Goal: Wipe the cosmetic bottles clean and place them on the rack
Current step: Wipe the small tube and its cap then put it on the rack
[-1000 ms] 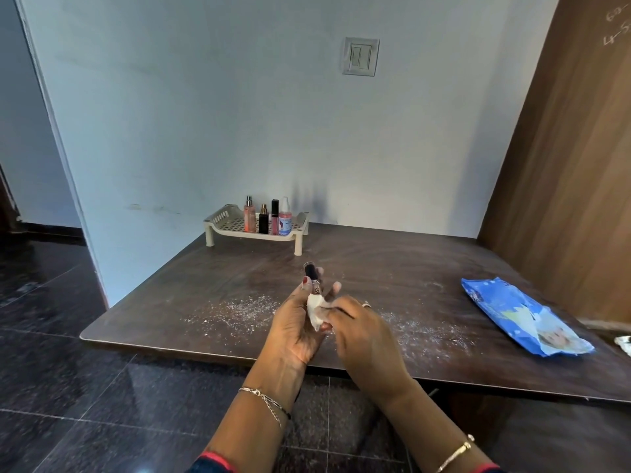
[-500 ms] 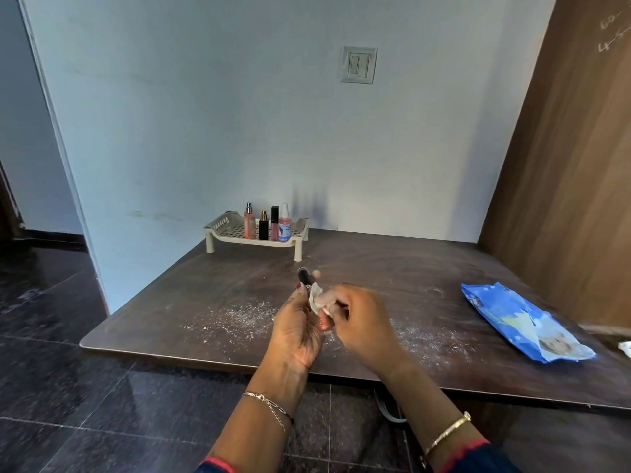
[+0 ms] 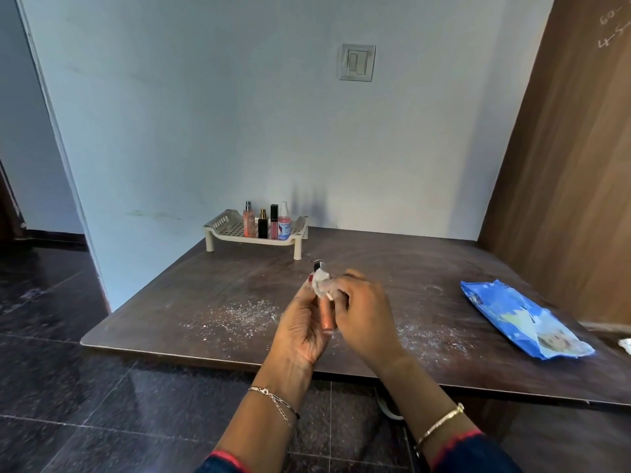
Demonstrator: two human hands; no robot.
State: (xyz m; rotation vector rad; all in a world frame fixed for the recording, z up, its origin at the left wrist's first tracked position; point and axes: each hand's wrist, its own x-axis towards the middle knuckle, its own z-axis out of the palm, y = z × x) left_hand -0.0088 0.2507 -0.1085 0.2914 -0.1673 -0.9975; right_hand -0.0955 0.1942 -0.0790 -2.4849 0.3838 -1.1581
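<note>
**First speaker:** What is held at the centre of the frame?

**Second speaker:** A slim lip gloss tube (image 3: 326, 314), peach-coloured with a dark cap, is held roughly upright above the near part of the counter (image 3: 392, 268). Its body is gripped by the left hand (image 3: 302, 324). A white wipe (image 3: 321, 284) is pinched against the upper part of the tube, just below the cap, by the right hand (image 3: 367, 315), which is slightly blurred. Both hands are closed, one on the tube and one on the wipe, and they are close together.

**First speaker:** How much of the task can be counted as done?

**Second speaker:** Four items stand upright in a row on the cream perforated rack (image 3: 218, 222), upper centre-left, against the wall. These are a peach spray bottle (image 3: 249, 224), a small black bottle (image 3: 262, 228), a second gloss tube (image 3: 274, 221) and a pink spray bottle (image 3: 284, 227). They are judged finished. The tube in hand is judged mid-wipe and has not yet been placed. No other loose bottle is seen on the counter, so it is probably the last.

**First speaker:** What room is left for the placing?

**Second speaker:** Open grid is visible on the rack to the left of the row. Between the hands and the rack, only scattered white powder (image 3: 235, 317) is seen, at lower centre-left. A blue wipes packet (image 3: 522, 322) lies well apart at the right of the frame. The rack stands near the counter's left edge, beyond which the dark tiled floor (image 3: 61, 370) is seen. The right side is closed by a wooden panel (image 3: 563, 199).
</note>
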